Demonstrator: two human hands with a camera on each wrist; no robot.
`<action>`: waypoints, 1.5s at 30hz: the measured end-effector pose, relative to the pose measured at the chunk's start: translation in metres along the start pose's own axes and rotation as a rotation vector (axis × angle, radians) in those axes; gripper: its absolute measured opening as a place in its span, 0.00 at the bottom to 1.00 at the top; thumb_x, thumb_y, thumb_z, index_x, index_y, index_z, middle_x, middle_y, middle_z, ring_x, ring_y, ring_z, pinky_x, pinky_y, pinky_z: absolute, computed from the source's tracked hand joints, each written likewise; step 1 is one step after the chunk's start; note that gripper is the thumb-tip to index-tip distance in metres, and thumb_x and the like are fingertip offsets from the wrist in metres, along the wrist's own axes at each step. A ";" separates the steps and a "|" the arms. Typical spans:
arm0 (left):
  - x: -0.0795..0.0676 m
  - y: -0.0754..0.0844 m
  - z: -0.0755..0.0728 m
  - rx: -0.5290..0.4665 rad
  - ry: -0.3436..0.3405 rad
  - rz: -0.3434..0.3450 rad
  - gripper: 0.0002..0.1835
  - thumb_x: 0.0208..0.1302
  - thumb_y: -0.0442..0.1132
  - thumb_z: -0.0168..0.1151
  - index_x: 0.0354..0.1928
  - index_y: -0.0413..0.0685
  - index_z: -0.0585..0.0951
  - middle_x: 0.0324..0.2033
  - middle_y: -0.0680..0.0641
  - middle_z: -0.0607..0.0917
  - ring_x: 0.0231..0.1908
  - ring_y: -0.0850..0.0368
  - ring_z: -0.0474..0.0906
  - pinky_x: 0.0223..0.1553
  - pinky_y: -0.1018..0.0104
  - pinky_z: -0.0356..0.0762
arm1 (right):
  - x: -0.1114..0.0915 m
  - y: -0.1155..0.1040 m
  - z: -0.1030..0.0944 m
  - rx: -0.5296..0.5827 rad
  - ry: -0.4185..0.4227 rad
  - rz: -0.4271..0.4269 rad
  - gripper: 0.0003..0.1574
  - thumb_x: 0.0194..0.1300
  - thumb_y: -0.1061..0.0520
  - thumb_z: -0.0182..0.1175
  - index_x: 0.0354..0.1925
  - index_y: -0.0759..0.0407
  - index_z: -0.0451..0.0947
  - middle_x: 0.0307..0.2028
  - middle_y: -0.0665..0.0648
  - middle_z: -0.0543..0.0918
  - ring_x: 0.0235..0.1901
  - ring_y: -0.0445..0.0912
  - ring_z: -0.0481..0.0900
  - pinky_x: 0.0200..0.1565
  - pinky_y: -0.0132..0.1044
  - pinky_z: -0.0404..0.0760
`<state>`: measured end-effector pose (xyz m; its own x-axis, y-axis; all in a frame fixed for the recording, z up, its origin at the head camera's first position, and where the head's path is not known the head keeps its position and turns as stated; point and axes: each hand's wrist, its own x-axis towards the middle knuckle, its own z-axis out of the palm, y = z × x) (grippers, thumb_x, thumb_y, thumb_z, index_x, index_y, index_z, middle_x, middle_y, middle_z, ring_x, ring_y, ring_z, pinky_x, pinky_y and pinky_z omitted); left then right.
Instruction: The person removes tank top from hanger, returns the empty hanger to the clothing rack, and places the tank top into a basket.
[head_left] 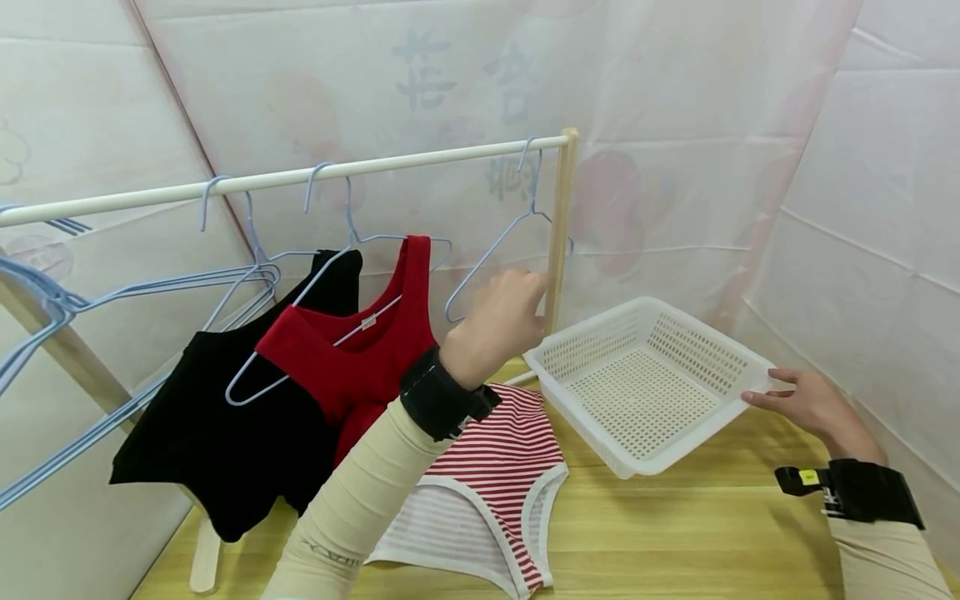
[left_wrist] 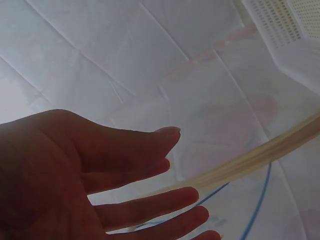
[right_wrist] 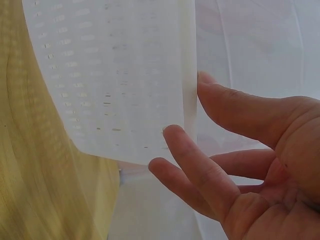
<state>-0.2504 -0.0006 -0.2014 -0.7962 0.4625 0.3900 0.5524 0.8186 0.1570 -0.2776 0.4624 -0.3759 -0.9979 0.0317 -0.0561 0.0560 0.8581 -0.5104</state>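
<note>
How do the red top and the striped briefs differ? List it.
The red top hangs on a blue hanger; the striped briefs lie on the table. The top is plain red; the briefs are red-and-white striped with white trim. Both are garments outside the white basket.

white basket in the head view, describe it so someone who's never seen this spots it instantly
In the head view, find the wooden post at the right end of the clothes rail. Right of its lower end is the white basket, its rim held by the right hand. Unlike the striped briefs beside it, it's stiff and full of small holes.
</note>
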 end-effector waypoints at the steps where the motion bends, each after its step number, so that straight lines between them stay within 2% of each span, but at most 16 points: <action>1: -0.001 -0.002 0.002 -0.009 -0.018 -0.010 0.23 0.67 0.35 0.67 0.64 0.49 0.80 0.53 0.46 0.89 0.49 0.50 0.85 0.46 0.58 0.86 | 0.000 0.000 0.000 0.001 -0.001 0.001 0.65 0.73 0.32 0.58 0.72 0.86 0.46 0.61 0.85 0.71 0.63 0.83 0.66 0.53 0.74 0.72; 7: -0.005 -0.015 0.012 -0.040 -0.094 -0.091 0.25 0.66 0.34 0.68 0.65 0.44 0.79 0.57 0.43 0.87 0.52 0.47 0.85 0.51 0.56 0.86 | 0.000 0.002 0.001 -0.003 0.000 -0.003 0.65 0.73 0.32 0.58 0.71 0.88 0.47 0.61 0.84 0.72 0.63 0.82 0.66 0.53 0.74 0.72; 15: -0.014 -0.038 0.033 -0.074 -0.157 -0.115 0.26 0.64 0.33 0.69 0.65 0.43 0.80 0.59 0.42 0.86 0.52 0.46 0.84 0.53 0.53 0.86 | 0.000 0.001 0.000 -0.002 0.008 -0.005 0.65 0.72 0.33 0.59 0.70 0.89 0.47 0.60 0.85 0.72 0.62 0.82 0.67 0.52 0.73 0.73; 22: -0.021 -0.058 0.048 -0.118 -0.204 -0.155 0.26 0.63 0.33 0.71 0.64 0.40 0.80 0.62 0.40 0.84 0.60 0.45 0.81 0.60 0.51 0.82 | 0.000 0.001 0.000 0.008 0.004 0.004 0.65 0.72 0.32 0.59 0.71 0.88 0.47 0.60 0.84 0.72 0.63 0.82 0.66 0.52 0.73 0.72; 25: -0.026 -0.065 0.053 -0.107 -0.215 -0.167 0.26 0.63 0.34 0.72 0.63 0.40 0.80 0.61 0.40 0.83 0.61 0.44 0.79 0.61 0.50 0.81 | 0.000 0.001 0.000 0.005 0.009 -0.002 0.65 0.72 0.33 0.59 0.71 0.88 0.47 0.60 0.83 0.73 0.63 0.81 0.67 0.53 0.74 0.72; 30: -0.034 -0.072 0.062 -0.062 -0.279 -0.183 0.28 0.62 0.37 0.73 0.64 0.43 0.80 0.62 0.41 0.83 0.63 0.42 0.77 0.60 0.47 0.80 | 0.000 0.001 -0.001 0.009 0.013 -0.012 0.64 0.72 0.33 0.59 0.71 0.88 0.47 0.60 0.84 0.73 0.63 0.81 0.68 0.52 0.74 0.72; 37: -0.040 -0.077 0.076 -0.057 -0.374 -0.285 0.30 0.59 0.41 0.76 0.65 0.49 0.81 0.61 0.44 0.84 0.58 0.44 0.80 0.51 0.47 0.84 | 0.000 0.002 -0.001 0.003 0.009 -0.014 0.65 0.72 0.33 0.59 0.70 0.88 0.48 0.60 0.84 0.73 0.62 0.81 0.69 0.52 0.74 0.72; 45: -0.046 -0.087 0.095 -0.035 -0.475 -0.315 0.36 0.55 0.44 0.79 0.67 0.51 0.79 0.62 0.45 0.84 0.60 0.44 0.80 0.57 0.45 0.81 | 0.000 0.001 -0.001 0.010 0.011 -0.012 0.65 0.72 0.33 0.60 0.71 0.88 0.47 0.61 0.84 0.72 0.62 0.80 0.70 0.51 0.73 0.74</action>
<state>-0.2849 -0.0604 -0.3195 -0.9429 0.3067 -0.1297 0.2716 0.9337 0.2332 -0.2773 0.4638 -0.3759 -0.9988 0.0269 -0.0409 0.0443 0.8534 -0.5194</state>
